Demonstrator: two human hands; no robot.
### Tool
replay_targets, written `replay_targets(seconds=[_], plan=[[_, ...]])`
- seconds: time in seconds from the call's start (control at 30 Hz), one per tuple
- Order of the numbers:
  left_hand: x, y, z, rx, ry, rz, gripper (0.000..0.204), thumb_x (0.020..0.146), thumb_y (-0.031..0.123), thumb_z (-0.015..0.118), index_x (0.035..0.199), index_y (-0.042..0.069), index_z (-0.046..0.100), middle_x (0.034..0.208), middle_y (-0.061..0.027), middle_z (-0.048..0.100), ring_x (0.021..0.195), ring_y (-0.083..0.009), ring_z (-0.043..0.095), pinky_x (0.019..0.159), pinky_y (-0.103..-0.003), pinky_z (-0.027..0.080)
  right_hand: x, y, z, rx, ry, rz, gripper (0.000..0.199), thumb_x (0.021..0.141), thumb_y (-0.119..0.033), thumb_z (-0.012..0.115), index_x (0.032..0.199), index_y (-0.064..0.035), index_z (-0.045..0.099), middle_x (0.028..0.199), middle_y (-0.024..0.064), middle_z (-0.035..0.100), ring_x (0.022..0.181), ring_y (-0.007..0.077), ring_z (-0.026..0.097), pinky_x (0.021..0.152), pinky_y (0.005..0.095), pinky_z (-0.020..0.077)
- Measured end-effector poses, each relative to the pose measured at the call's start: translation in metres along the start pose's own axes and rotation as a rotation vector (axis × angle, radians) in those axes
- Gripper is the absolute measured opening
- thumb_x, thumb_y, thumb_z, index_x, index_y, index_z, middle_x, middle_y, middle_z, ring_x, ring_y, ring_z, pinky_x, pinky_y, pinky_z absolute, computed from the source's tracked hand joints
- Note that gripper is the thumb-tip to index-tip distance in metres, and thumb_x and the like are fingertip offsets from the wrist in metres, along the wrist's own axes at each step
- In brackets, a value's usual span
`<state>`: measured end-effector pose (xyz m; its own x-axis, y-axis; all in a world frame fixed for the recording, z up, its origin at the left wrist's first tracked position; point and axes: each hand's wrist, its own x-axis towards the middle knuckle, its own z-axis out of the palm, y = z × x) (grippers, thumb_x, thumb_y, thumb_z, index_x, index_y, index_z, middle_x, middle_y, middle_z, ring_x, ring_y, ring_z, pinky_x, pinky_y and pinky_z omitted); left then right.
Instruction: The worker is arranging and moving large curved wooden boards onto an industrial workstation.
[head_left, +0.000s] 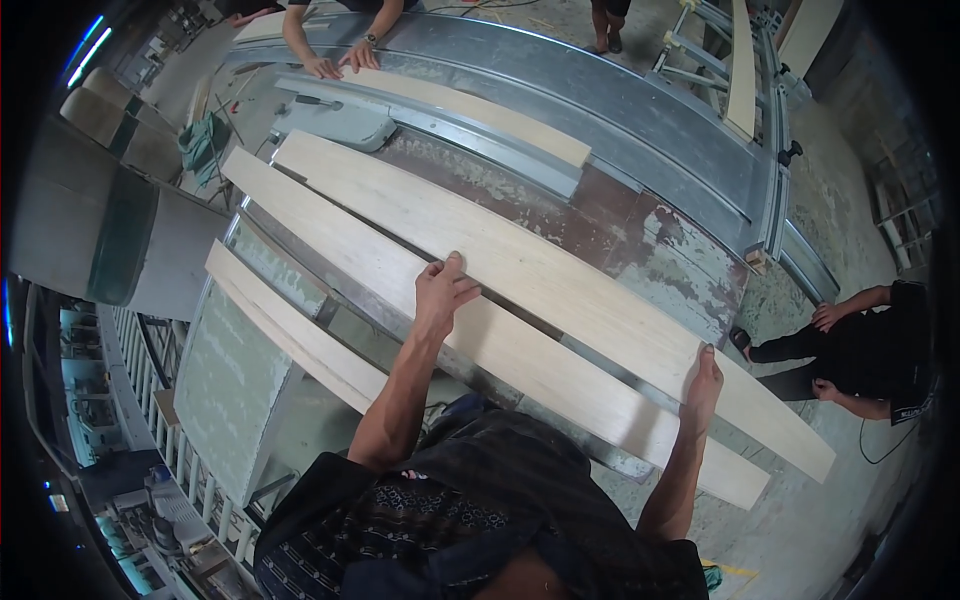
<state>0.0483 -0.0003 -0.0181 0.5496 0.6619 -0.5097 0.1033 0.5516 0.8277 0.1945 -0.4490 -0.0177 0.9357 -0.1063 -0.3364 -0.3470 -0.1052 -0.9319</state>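
Two long pale wooden planks lie nearly side by side in front of me, with a narrow dark gap between them. My left hand (443, 297) is closed at the near edge of the far plank (560, 275), about its middle, a fingertip on its upper face. Farther right, my right hand (703, 385) grips the same plank's near edge, one digit on top and the other fingers largely hidden. Beneath my forearms runs the near plank (540, 350), which carries shadows of my hands. To the left, more narrow boards (290, 325) lie apart from these two.
A metal sliding saw table (640, 120) stretches across the far side. Another person's hands (340, 65) touch a pale board (480, 115) there. At the right stands a person in dark clothes (870, 345). A worn green panel (230, 370) stands at the left.
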Motion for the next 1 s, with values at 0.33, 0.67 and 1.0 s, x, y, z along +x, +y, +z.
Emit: replay_targets(seconds=[0.33,0.67,1.0], plan=[[0.000,-0.004,0.003,-0.011,0.001,0.013,0.050,0.100,0.032,0.071,0.116,-0.009,0.047,0.103,-0.0152,0.056,0.082,-0.0247,0.070,0.072,-0.035,0.067,0.001,0.000,0.000,-0.001,0.018,0.010,0.052,0.101,-0.051,0.065,0.098,0.0001,0.070,0.088,0.0036,0.067,0.077,0.0133,0.058,0.071,0.0305,0.0479],[-0.001,-0.003,0.005,-0.009,0.002,0.001,0.053,0.099,0.032,0.073,0.117,-0.010,0.046,0.101,-0.0166,0.056,0.082,-0.0251,0.070,0.071,-0.034,0.067,0.008,0.009,-0.006,0.005,0.008,0.006,0.049,0.100,-0.052,0.066,0.092,-0.0037,0.070,0.080,0.0003,0.063,0.069,0.0114,0.054,0.064,0.0299,0.0449],[-0.001,-0.004,0.006,-0.024,-0.013,0.000,0.054,0.098,0.031,0.074,0.117,-0.011,0.046,0.101,-0.0156,0.057,0.083,-0.0237,0.070,0.073,-0.034,0.067,0.010,0.012,-0.009,0.045,-0.006,0.035,0.049,0.098,-0.053,0.069,0.092,-0.0046,0.070,0.083,0.0023,0.065,0.075,0.0130,0.057,0.068,0.0308,0.0467]])
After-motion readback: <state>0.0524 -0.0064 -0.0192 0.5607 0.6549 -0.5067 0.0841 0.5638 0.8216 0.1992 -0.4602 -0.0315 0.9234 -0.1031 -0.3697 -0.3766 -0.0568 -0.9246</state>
